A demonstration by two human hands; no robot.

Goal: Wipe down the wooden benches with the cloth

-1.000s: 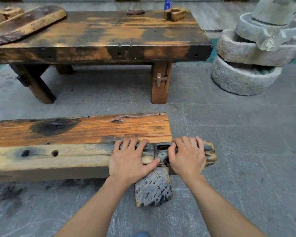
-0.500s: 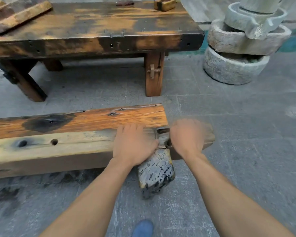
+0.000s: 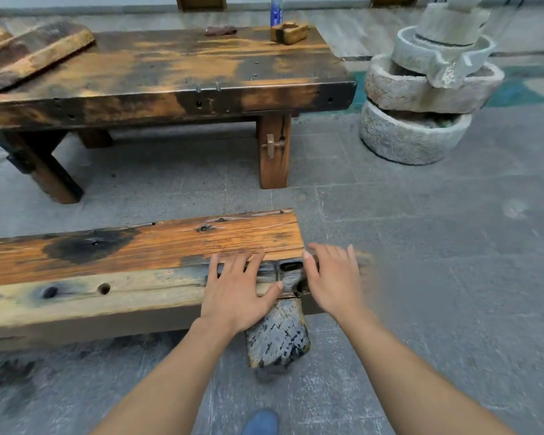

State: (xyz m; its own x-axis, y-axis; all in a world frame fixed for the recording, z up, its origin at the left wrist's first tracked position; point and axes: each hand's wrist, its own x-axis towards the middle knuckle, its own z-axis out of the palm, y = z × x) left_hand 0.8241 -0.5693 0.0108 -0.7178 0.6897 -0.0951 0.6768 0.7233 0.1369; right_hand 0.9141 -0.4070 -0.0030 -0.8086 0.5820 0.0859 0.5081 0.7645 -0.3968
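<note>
Wooden near bench [image 3: 113, 265] runs left to right, its right end by the hands. Left hand [image 3: 237, 293] lies flat on its near edge, fingers spread, gripping nothing. Right hand [image 3: 333, 281], blurred, is open at the bench's end, holding nothing. A dark cloth [image 3: 221, 30] lies on the far bench [image 3: 157, 73].

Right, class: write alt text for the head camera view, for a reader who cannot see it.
Two bare hands, left hand and right hand, lie open on the end of a low wooden bench. Beyond stand a table and stacked stone basins.
</note>
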